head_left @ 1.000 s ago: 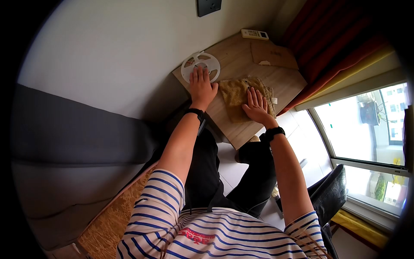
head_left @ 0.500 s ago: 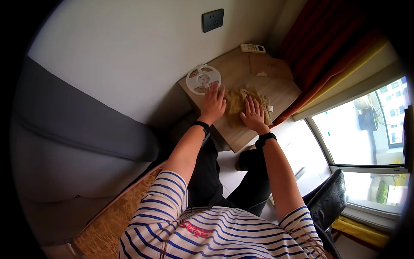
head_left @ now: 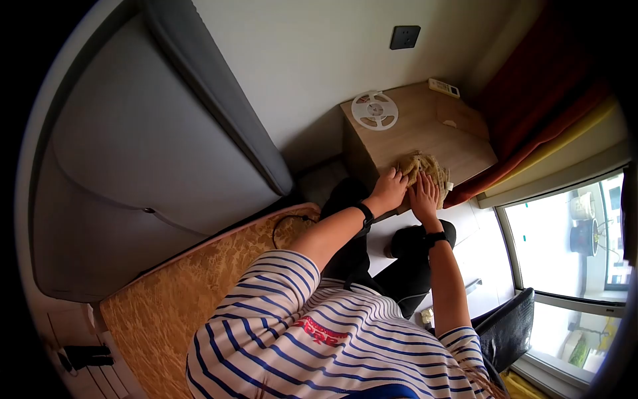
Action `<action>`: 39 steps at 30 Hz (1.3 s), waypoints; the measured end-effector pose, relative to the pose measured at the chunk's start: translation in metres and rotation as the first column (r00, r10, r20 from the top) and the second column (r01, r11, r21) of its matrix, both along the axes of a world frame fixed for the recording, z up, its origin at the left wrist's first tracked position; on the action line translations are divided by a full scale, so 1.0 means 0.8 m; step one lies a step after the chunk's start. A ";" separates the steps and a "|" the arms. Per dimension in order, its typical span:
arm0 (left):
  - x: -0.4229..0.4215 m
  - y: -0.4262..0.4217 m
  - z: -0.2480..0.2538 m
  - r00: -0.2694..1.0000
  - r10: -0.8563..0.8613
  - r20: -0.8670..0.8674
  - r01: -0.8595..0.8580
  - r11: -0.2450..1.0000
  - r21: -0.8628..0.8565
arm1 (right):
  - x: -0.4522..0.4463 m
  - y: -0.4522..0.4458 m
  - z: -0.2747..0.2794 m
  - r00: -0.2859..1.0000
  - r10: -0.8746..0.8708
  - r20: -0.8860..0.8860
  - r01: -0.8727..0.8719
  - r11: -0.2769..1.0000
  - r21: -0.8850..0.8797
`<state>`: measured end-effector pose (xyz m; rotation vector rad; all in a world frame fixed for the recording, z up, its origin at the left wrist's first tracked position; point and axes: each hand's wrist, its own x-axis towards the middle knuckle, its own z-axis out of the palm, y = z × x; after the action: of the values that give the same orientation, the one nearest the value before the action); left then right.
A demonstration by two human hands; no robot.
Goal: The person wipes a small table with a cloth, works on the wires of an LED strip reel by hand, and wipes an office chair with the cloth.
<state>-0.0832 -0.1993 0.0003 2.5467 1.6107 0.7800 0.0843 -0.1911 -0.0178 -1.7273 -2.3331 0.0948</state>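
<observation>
A crumpled tan, mesh-like cloth with frayed edges and a small white tag lies bunched near the front edge of the wooden table. My left hand is at its left side, fingers curled around the edge of the cloth. Lying on the front of the cloth, my right hand has its fingers stretched out. Part of the cloth is hidden under both hands. A white plastic reel rests farther back on the table's left.
A white remote control and a flat brown piece lie at the table's back. Red curtains hang on the right beside a window. A grey padded headboard stands left, and a black chair is at lower right.
My left hand has gone from lying flat near the reel to curling at the cloth's left edge. The cloth is more bunched and nearer the table's front. My view has turned.
</observation>
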 end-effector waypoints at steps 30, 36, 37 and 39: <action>-0.335 -0.162 0.265 0.702 0.443 0.558 -0.712 0.427 0.557 | -0.451 -0.064 0.336 0.532 0.829 -0.172 -0.248 0.346 0.905; -0.320 -0.166 0.216 0.707 0.390 0.591 -0.694 0.546 0.470 | -0.428 -0.078 0.290 0.569 0.793 -0.217 -0.359 0.477 0.802; -0.319 -0.170 0.205 0.708 0.388 0.590 -0.692 0.550 0.469 | -0.423 -0.081 0.280 0.560 0.799 -0.220 -0.394 0.491 0.777; -0.319 -0.185 0.183 0.726 0.387 0.569 -0.660 0.623 0.419 | -0.414 -0.090 0.257 0.564 0.796 -0.220 -0.427 0.509 0.748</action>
<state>-0.3385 -0.3470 0.1466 1.8552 2.2380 2.0520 -0.2467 -0.2628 0.1879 -0.3395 -2.0583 -0.0579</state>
